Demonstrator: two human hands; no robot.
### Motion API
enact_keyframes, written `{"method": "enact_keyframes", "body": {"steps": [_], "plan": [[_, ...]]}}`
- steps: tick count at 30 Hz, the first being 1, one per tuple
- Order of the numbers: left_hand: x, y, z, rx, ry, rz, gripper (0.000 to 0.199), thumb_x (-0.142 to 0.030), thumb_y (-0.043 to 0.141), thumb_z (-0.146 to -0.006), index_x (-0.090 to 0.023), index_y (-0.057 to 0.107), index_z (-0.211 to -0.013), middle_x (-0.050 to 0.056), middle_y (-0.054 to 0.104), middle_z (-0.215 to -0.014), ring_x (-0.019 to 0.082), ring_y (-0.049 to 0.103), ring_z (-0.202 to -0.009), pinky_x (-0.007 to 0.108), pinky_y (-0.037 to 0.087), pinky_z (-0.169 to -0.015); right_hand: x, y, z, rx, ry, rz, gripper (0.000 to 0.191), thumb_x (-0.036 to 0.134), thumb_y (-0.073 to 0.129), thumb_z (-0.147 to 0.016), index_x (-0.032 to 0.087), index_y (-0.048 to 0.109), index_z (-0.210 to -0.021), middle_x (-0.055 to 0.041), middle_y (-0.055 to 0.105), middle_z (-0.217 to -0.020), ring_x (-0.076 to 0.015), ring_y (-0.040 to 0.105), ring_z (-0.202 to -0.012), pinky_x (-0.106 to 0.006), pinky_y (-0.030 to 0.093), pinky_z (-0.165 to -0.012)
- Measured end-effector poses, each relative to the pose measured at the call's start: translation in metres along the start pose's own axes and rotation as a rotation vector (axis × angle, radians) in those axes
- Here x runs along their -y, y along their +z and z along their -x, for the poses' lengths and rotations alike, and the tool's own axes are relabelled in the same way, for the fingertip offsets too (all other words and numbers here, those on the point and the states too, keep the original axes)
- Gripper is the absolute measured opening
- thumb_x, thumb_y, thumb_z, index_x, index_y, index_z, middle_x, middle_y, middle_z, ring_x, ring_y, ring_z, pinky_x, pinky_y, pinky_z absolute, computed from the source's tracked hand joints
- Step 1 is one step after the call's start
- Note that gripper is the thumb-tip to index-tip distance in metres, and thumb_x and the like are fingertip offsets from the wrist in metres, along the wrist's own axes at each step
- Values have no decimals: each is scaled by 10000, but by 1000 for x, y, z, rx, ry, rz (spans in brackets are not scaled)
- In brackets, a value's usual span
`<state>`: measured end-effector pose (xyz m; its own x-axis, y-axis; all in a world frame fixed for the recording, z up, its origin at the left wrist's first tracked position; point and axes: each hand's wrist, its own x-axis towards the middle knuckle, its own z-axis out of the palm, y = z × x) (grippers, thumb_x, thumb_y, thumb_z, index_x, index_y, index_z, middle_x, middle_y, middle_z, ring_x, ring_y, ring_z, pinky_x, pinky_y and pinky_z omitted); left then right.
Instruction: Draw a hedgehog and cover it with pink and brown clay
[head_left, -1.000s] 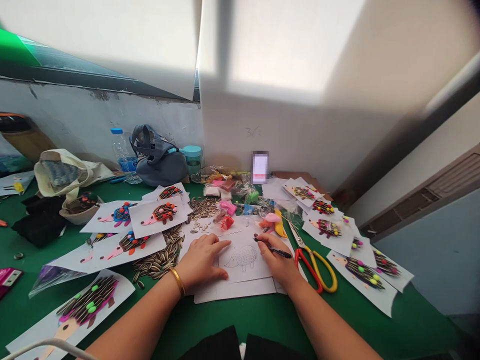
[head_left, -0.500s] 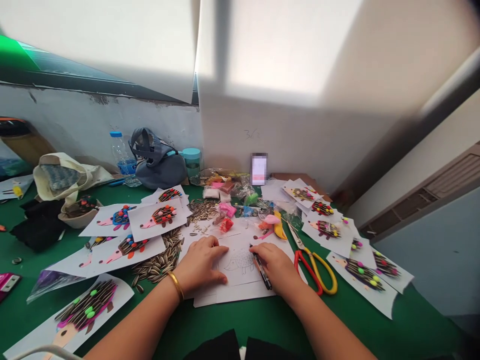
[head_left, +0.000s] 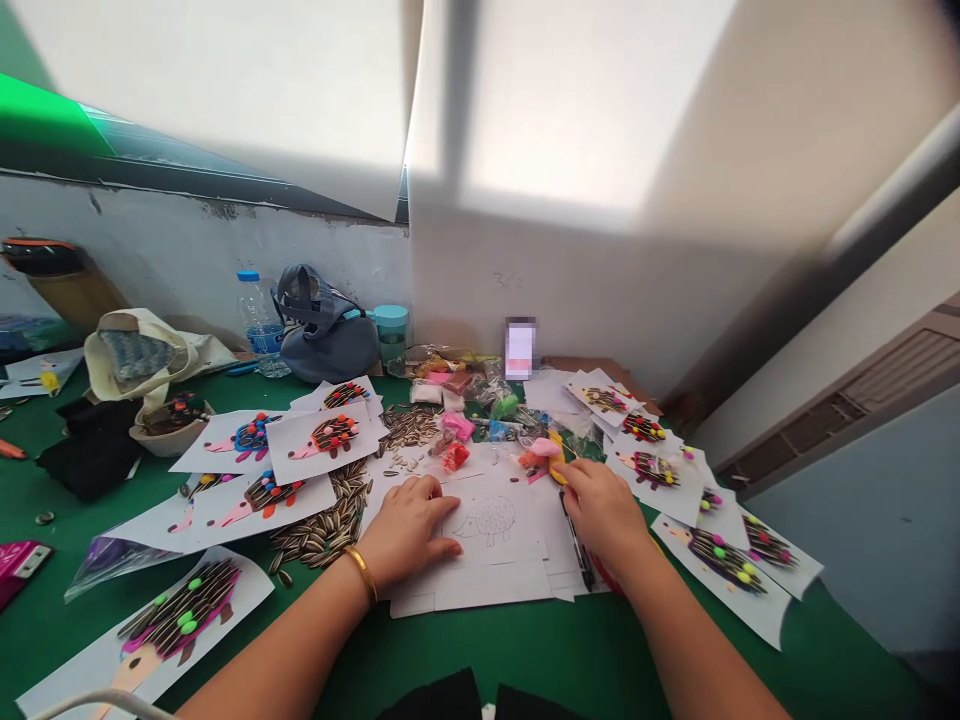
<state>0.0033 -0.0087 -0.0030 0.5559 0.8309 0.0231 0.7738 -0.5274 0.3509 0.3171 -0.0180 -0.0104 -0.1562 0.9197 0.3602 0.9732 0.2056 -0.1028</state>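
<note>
My left hand (head_left: pixel 415 528) lies with its fingers apart on the left part of a white sheet (head_left: pixel 480 575) with a pencil-like hedgehog drawing (head_left: pixel 491 520). To the right, my right hand (head_left: pixel 604 508) is over the scissors, its fingertips at a yellow clay piece (head_left: pixel 557 460); whether they grip it is hard to tell. A black pen (head_left: pixel 577 545) lies beside the hand on the paper. Pink clay (head_left: pixel 541 450) and red clay (head_left: pixel 455 457) sit above the drawing. Sunflower seeds (head_left: pixel 330 520) are heaped left of the sheet.
Finished hedgehog cards lie at the left (head_left: pixel 322 440) and right (head_left: pixel 724 560). A phone (head_left: pixel 519 348) leans on the back wall. Behind the left cards stand a grey bag (head_left: pixel 326 335), a teal-lidded cup (head_left: pixel 391 335) and a water bottle (head_left: pixel 259 320).
My right hand has let go of the pen, which now lies right of the drawing, and has moved right and up to the yellow clay. My left hand has stayed on the paper.
</note>
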Motion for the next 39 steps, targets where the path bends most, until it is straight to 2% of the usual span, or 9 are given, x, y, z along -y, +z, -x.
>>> {"method": "enact_keyframes", "body": {"steps": [4,10,12,15,18,21,25,33,39], "plan": [[1,1,0,-17,1,17,474,-535,705,-772,-317,640,-1189,68,566,-1111,290,525,-1061,421,407,-916,-2,9,-34,-77,90,17,399,186,580,-837,244,620,-1230,-118,627,-1154,-292,530,-1058,-399,420,-830],[0,0,0,-177,31,109,380,-445,694,-816,-284,667,-1159,75,598,-1119,278,554,-1063,432,410,-953,3,8,-59,-96,103,3,197,172,594,-825,216,690,-991,-121,644,-1146,-308,545,-1077,-432,413,-862],[-5,-2,0,-278,40,233,264,-405,623,-877,-264,694,-1088,74,623,-1091,255,572,-1041,418,421,-954,16,-1,-54,-185,94,-73,195,198,583,-832,200,669,-1007,-127,632,-1199,-313,546,-1116,-462,412,-912],[-15,-3,1,-379,-8,550,293,-432,513,-935,-242,676,-1087,75,647,-1085,232,593,-1026,381,468,-928,51,-13,-37,-181,-118,-314,238,180,584,-795,201,618,-1029,-117,620,-1258,-272,586,-1101,-427,452,-928],[-23,-3,0,-358,-107,865,373,-499,503,-916,-213,643,-1109,72,677,-1075,226,623,-973,358,516,-856,90,-15,-19,-131,-289,-438,341,121,562,-777,221,587,-1101,-97,656,-1186,-259,602,-1070,-419,463,-919],[-25,-4,-1,-321,-186,1006,398,-517,549,-877,-195,644,-1090,68,692,-1033,222,637,-919,345,531,-801,111,-8,-8,-125,-309,-446,477,83,577,-767,214,540,-1224,-103,645,-1167,-269,590,-1049,-440,466,-908],[-25,-6,-2,-297,-230,1050,394,-500,591,-844,-200,663,-1088,74,682,-1114,239,628,-1012,364,511,-874,108,1,-3,-88,-296,-466,586,216,685,-796,233,477,-1344,-116,613,-1178,-284,566,-1056,-453,484,-892],[-27,5,-4,-337,-181,1171,233,-372,676,-768,-206,555,-878,5,624,-843,163,606,-790,300,518,-717,98,4,-2,-42,-250,-579,287,210,604,-850,218,566,-1134,-91,648,-1101,-261,576,-999,-406,463,-867],[-29,2,-1,-408,-74,716,138,-187,490,-786,-216,619,-746,14,646,-775,171,599,-762,314,506,-742,104,1,-1,-42,-252,-566,123,224,564,-877,217,595,-996,-56,651,-953,-221,569,-884,-345,429,-791]]}}
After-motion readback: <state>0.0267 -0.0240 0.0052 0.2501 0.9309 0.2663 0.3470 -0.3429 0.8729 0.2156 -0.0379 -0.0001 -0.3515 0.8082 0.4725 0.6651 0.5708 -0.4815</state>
